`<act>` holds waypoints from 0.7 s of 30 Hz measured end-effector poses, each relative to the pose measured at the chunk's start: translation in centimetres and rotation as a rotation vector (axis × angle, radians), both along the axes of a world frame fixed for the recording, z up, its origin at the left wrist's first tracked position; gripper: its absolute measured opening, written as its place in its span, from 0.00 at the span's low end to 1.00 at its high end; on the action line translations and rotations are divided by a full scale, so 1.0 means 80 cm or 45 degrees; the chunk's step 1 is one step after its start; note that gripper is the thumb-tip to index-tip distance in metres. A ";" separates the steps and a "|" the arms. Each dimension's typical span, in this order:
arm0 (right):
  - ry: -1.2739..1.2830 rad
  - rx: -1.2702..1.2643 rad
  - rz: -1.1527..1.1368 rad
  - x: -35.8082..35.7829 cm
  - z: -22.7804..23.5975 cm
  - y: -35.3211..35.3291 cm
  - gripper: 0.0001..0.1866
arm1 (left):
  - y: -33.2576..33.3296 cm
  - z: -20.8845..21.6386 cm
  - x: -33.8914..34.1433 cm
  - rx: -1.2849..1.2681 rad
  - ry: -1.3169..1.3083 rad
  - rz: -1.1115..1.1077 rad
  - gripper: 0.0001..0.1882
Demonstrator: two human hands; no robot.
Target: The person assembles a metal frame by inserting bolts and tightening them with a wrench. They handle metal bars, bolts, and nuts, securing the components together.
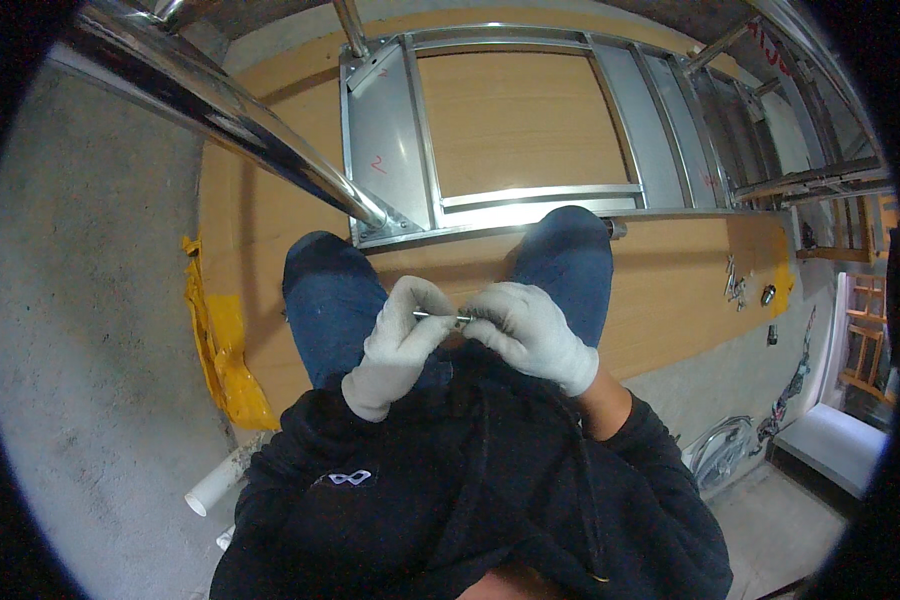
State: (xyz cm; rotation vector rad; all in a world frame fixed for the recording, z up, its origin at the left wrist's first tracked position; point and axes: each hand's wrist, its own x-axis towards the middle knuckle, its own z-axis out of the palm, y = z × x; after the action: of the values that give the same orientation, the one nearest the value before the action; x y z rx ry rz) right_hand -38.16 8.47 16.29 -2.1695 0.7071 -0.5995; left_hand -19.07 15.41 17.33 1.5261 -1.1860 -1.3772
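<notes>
Both hands wear white knit gloves and meet in front of my lap. Between them lies a thin metal bolt (pixel 464 319), roughly level. My left hand (pixel 402 345) pinches its left part with thumb and forefinger. Fingers of my right hand (pixel 535 333) close on the bolt's right end, where a small piece, perhaps a nut, is too small to tell. Just beyond my knees, a silver metal frame (pixel 515 212) with sheet-metal panels lies flat on brown cardboard (pixel 670 290). A shiny round metal post (pixel 260 120) slants up from the frame's near left corner.
Several loose bolts (pixel 735 285) and a small round metal part (pixel 768 295) lie to the right. Yellow tape (pixel 225 370) edges the cardboard at left, near a white pipe (pixel 215 485). Metal railings (pixel 820 185) stand at far right; coiled clear material (pixel 720 450) rests on the concrete.
</notes>
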 end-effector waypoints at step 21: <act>0.048 1.118 0.021 -0.005 0.016 0.007 0.17 | -0.003 -0.016 -0.001 0.039 0.481 0.036 0.08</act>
State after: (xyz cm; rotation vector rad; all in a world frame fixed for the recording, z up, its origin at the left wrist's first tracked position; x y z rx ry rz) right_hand -38.55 8.99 17.61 -1.3658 0.7803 -0.1695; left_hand -19.18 15.18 16.01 1.2266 -0.9086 -1.5849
